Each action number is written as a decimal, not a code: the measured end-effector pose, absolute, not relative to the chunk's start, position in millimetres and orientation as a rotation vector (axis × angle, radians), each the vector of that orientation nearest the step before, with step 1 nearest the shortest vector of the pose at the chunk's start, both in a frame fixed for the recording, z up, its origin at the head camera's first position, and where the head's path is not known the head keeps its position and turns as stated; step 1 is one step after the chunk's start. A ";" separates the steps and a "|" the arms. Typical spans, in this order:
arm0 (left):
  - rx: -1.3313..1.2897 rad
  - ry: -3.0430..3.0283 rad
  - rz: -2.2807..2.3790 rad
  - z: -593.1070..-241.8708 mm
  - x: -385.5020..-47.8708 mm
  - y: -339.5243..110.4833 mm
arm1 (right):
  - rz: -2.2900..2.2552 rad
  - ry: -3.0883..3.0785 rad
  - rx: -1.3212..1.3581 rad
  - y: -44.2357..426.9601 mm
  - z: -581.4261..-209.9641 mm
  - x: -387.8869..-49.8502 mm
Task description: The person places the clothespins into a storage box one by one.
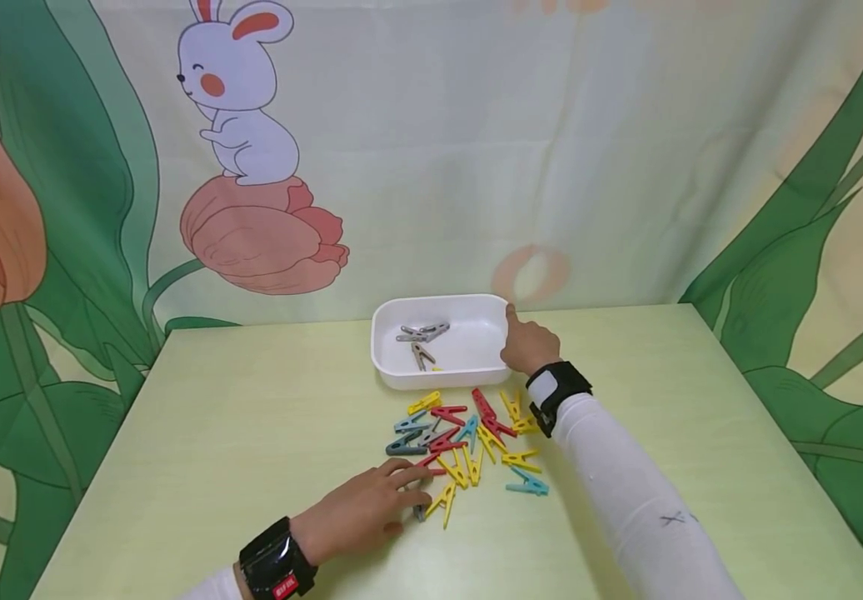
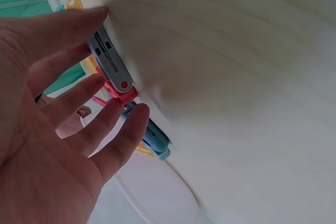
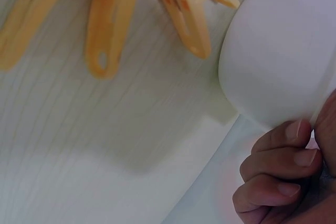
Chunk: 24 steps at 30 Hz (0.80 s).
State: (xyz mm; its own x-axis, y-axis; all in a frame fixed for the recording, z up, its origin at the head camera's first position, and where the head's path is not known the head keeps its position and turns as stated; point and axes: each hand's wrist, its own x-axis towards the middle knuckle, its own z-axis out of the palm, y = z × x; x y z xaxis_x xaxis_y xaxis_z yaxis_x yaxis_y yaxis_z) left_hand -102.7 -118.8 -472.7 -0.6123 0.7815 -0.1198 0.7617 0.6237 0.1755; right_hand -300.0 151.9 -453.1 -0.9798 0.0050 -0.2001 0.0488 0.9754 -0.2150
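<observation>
A white plastic bin (image 1: 442, 380) stands at the back of the table with several grey clothespins (image 1: 424, 332) inside. My right hand (image 1: 531, 343) grips its right rim; in the right wrist view the curled fingers (image 3: 281, 162) meet the bin's edge. My left hand (image 1: 364, 510) is at the near left of a loose pile of clothespins. Its thumb and fingers (image 2: 118, 150) are spread about a grey clothespin (image 2: 113, 64) at the pile's near edge, with no clear pinch on it. Yellow clothespins (image 1: 442, 503), red clothespins (image 1: 448, 442) and blue clothespins (image 1: 527, 482) lie in the pile.
The pale table (image 1: 251, 400) runs back to a printed curtain (image 1: 431, 167) with a rabbit and flowers. More yellow clothespins (image 1: 512, 407) lie just in front of the bin, close under the right wrist. A dark grey clothespin (image 1: 406, 443) lies at the pile's left side.
</observation>
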 end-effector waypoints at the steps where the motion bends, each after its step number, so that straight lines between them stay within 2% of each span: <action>1: 1.283 2.668 0.162 -472.7 -102.4 -118.9 | -0.324 2.923 0.041 151.7 -453.1 -299.8; 24: 1.361 2.741 0.133 -474.9 -104.7 -119.4 | -0.318 2.930 0.031 153.1 -457.0 -304.2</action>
